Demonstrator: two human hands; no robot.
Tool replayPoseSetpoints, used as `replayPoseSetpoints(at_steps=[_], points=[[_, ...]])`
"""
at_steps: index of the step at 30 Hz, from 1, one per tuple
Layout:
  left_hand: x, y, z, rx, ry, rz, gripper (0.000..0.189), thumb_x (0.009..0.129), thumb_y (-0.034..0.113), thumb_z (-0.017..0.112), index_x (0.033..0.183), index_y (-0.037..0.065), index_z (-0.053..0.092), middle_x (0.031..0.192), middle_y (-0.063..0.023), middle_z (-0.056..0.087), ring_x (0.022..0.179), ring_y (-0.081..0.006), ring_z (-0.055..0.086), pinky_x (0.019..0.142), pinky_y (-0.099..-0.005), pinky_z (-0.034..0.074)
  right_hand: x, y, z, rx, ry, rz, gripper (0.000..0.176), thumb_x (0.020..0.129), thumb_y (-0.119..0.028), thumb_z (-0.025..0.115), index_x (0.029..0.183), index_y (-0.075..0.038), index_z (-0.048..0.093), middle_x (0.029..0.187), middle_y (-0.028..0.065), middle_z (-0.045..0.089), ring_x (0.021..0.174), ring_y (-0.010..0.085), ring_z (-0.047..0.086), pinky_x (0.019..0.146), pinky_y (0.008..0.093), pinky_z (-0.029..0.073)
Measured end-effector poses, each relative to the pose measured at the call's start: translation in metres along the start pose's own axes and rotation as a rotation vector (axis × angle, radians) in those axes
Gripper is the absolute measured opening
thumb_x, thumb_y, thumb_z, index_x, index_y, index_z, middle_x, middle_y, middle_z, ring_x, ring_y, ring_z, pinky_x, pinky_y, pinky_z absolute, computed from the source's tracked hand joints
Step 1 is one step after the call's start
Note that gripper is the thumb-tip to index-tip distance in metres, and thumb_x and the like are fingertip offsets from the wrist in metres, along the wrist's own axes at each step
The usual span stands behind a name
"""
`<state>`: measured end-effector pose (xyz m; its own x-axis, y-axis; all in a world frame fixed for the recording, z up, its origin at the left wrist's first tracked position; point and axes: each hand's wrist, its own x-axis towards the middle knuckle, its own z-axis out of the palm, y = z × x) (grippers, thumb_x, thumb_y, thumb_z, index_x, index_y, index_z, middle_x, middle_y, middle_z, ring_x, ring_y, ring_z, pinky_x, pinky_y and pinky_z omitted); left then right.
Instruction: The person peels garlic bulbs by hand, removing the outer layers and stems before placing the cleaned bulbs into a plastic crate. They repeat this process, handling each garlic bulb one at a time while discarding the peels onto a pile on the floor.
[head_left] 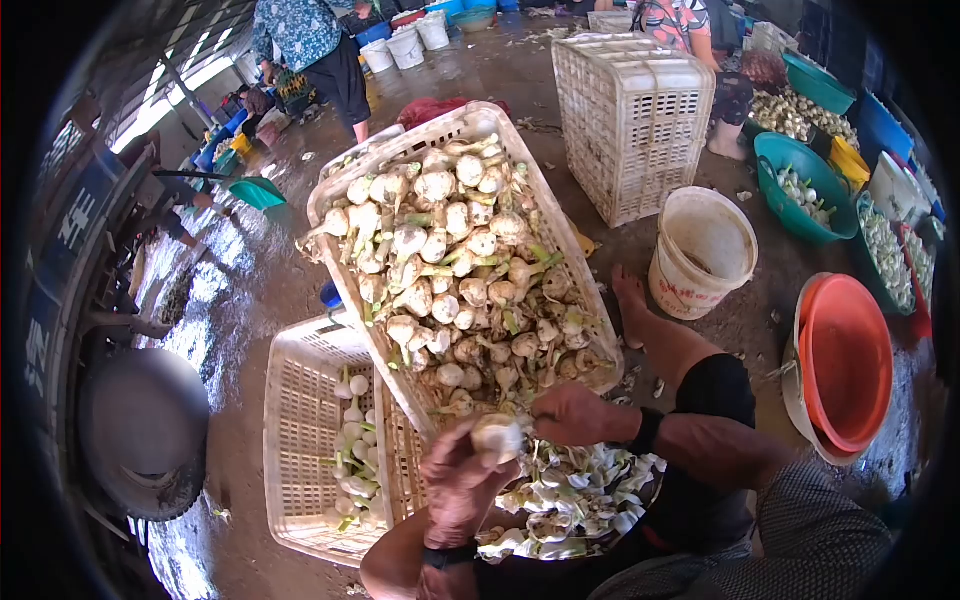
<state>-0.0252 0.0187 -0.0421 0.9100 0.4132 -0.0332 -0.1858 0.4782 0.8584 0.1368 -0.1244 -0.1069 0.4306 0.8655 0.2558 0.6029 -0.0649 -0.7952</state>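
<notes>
My left hand (460, 485) is closed round a whitish garlic bulb (497, 438), somewhat blurred. Close by on the right, my right hand (577, 414) has its fingers curled in at the bulb's side; what they pinch is too small to make out. Just beyond both hands, a tilted cream crate (590, 290) is heaped with unpeeled garlic bulbs (440, 250) with stems. Below the hands lies a pile of peeled-off skins (580, 500). A lower cream crate (300, 440) at the left holds several clean white bulbs (355, 450).
An empty-looking white bucket (705, 240) stands right of the garlic crate, before an upright crate (635, 130). Red basins (848, 360) lie at the right. Green basins (805, 190) hold garlic farther back. One person (310, 50) stands at the back left; another sits behind the upright crate.
</notes>
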Motion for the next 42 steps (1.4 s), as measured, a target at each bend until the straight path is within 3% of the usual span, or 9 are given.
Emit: replayPoseSetpoints(at_steps=[3,5,8,13,18,21,22,30,42], points=[[0.005,0.01,-0.02,-0.209,-0.112,0.075,0.047,0.078,0.01,0.074,0.123,0.009,0.061,0.115,-0.0177,0.064,0.079,-0.0243,0.064,0.063,-0.0362,0.055,-0.031,0.018,0.019,-0.189,-0.152,-0.028,0.022,0.076,-0.02,0.06,0.067,-0.001,0.055,0.059,0.0187,0.054,0.055,0.0376,0.057,0.052,0.046,0.045],[0.004,0.01,-0.027,-0.321,-0.11,0.12,0.051,0.081,0.017,0.07,0.127,0.0,0.055,0.116,-0.0218,0.061,0.076,-0.0255,0.064,0.059,-0.0347,0.054,-0.05,0.024,0.026,-0.344,-0.56,-0.062,0.021,0.076,-0.022,0.061,0.067,-0.003,0.057,0.062,0.0174,0.057,0.06,0.0376,0.059,0.055,0.0468,0.047],[0.0,0.016,-0.02,-0.317,-0.043,0.061,0.057,0.081,0.025,0.071,0.127,-0.001,0.049,0.11,-0.0159,0.063,0.083,-0.0239,0.065,0.057,-0.0336,0.055,-0.063,0.031,0.028,-0.246,-0.623,-0.144,0.019,0.079,-0.021,0.059,0.07,-0.005,0.058,0.066,0.0162,0.059,0.064,0.0364,0.06,0.056,0.045,0.047],[0.001,0.006,-0.023,-0.242,-0.06,0.013,0.064,0.084,0.038,0.066,0.125,-0.007,0.047,0.106,-0.02,0.062,0.074,-0.0242,0.065,0.052,-0.0305,0.054,-0.023,0.014,-0.002,0.022,-0.279,-0.148,0.009,0.086,-0.013,0.057,0.086,-0.005,0.06,0.069,0.0117,0.06,0.062,0.0273,0.061,0.057,0.0392,0.047],[-0.002,0.012,-0.005,-0.211,-0.042,-0.055,0.065,0.084,0.04,0.066,0.125,-0.007,0.047,0.104,-0.0192,0.063,0.072,-0.0232,0.065,0.049,-0.0293,0.052,-0.009,-0.038,-0.04,0.756,-0.249,0.291,0.023,0.095,-0.024,0.059,0.096,-0.002,0.063,0.071,0.0034,0.06,0.065,0.0076,0.054,0.057,0.0277,0.045],[-0.002,0.012,-0.002,-0.216,-0.046,-0.115,0.063,0.083,0.037,0.069,0.124,-0.005,0.048,0.103,-0.0181,0.063,0.077,-0.0247,0.065,0.061,-0.0375,0.054,-0.006,-0.039,-0.041,0.481,-0.193,-0.087,0.02,0.092,-0.02,0.063,0.096,-0.001,0.063,0.072,0.0069,0.062,0.064,0.0128,0.058,0.058,0.0305,0.046],[-0.002,0.012,-0.003,-0.226,-0.062,-0.151,0.06,0.081,0.034,0.071,0.124,-0.003,0.049,0.104,-0.0173,0.062,0.081,-0.0266,0.065,0.073,-0.0461,0.057,-0.006,-0.036,-0.04,0.483,-0.191,-0.086,0.02,0.092,-0.02,0.063,0.096,-0.001,0.063,0.072,0.0069,0.062,0.064,0.0128,0.058,0.058,0.0305,0.046],[-0.001,0.005,-0.005,-0.175,-0.027,-0.231,0.06,0.081,0.036,0.071,0.125,0.0,0.05,0.112,-0.0158,0.06,0.104,-0.0286,0.06,0.083,-0.0489,0.055,-0.007,-0.03,-0.043,0.276,-0.199,-0.281,0.011,0.09,-0.011,0.06,0.094,-0.001,0.061,0.071,0.0146,0.06,0.062,0.0263,0.061,0.058,0.0356,0.047],[-0.001,-0.015,-0.009,-0.104,0.029,-0.289,0.073,0.078,0.057,0.07,0.124,0.002,0.051,0.113,-0.0114,0.058,0.106,-0.0274,0.057,0.088,-0.0476,0.05,-0.01,-0.052,-0.061,0.687,-0.411,0.139,0.024,0.099,-0.02,0.048,0.094,0.0,0.06,0.064,0.0017,0.059,0.057,0.0087,0.057,0.053,0.0247,0.045]])
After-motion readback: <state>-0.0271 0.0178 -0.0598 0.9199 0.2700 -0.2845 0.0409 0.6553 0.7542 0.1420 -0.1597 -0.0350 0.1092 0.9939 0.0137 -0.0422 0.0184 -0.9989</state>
